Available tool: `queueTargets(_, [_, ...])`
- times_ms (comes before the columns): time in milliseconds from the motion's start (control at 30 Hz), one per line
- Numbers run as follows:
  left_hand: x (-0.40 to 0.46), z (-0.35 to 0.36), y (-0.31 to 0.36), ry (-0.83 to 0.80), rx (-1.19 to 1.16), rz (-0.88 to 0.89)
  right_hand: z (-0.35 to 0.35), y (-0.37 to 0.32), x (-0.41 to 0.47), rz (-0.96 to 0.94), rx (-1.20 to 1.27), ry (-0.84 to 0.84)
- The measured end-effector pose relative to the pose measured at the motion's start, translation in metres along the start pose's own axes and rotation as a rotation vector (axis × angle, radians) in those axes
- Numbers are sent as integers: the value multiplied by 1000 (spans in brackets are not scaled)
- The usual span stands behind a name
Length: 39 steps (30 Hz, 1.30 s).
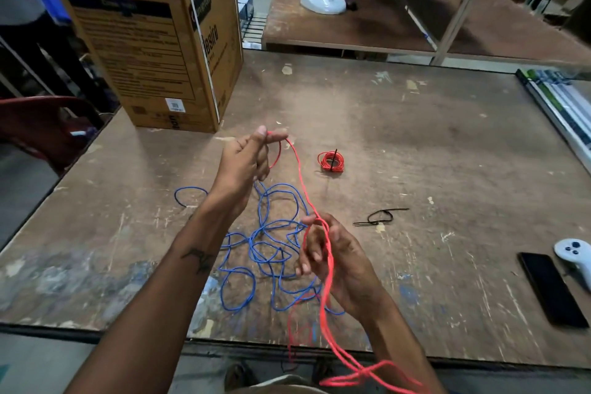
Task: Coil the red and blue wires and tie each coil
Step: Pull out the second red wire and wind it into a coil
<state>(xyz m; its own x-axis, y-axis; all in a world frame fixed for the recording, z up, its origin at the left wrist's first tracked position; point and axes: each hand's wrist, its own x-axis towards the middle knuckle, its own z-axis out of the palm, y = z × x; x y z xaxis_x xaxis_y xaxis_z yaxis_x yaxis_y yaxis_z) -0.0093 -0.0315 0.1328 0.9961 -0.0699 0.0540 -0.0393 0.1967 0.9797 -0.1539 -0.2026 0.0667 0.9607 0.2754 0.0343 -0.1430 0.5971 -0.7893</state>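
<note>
Above the loose blue wire [271, 249], the left hand [246, 160] pinches the red wire [302, 189]; the right hand [335, 259] seems to curl around it.

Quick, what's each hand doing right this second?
Left hand: closed, pinching the end of the red wire.
Right hand: closed, fingers curled round the same red wire lower down.

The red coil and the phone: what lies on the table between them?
In the head view, a black tie, looped, lies on the bare table between the red coil and the phone. Nothing else sits there.
</note>
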Motion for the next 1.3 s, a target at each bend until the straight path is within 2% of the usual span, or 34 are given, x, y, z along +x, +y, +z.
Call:
queueTargets(100, [-22,9,-11,-80,98,-54,3,-2,6,-8,-49,177])
queueTargets(167, [-45,18,-16,-172,189,-110,3,-6,8,-36,-213,240])
queueTargets(267, [-69,27,-22,-294,231,-189,1,-13,5,8,-424,190])
queueTargets(433, [-69,23,-27,-479,245,-197,3,-27,2,128,-610,48])
queueTargets(567, [-63,11,-29,-611,196,-263,6,-39,1,161,-565,14])
queueTargets(700, [-55,7,-37,-605,26,-288,8,-36,5,156,-559,57])
queueTargets(800, [-56,17,-42,-505,-55,-249,5,-28,7,141,-542,135])
queueTargets(900, [-50,32,-50,-332,-199,-212,4,-19,8,164,-532,199])
queueTargets(967, [-42,42,-50,-203,-309,-214,3,-8,7,202,-609,194])
queueTargets(1067, [-14,46,-39,24,-525,-283,-2,17,0,309,-884,72])
queueTargets(1133, [11,39,-29,133,-648,-331,-7,33,-13,459,-863,-35])
queueTargets(1233, [38,25,-23,204,-775,-355,-16,31,-30,605,-758,-184])
queueTargets(1300, [44,23,-25,195,-862,-355,-26,18,-30,579,-885,-212])
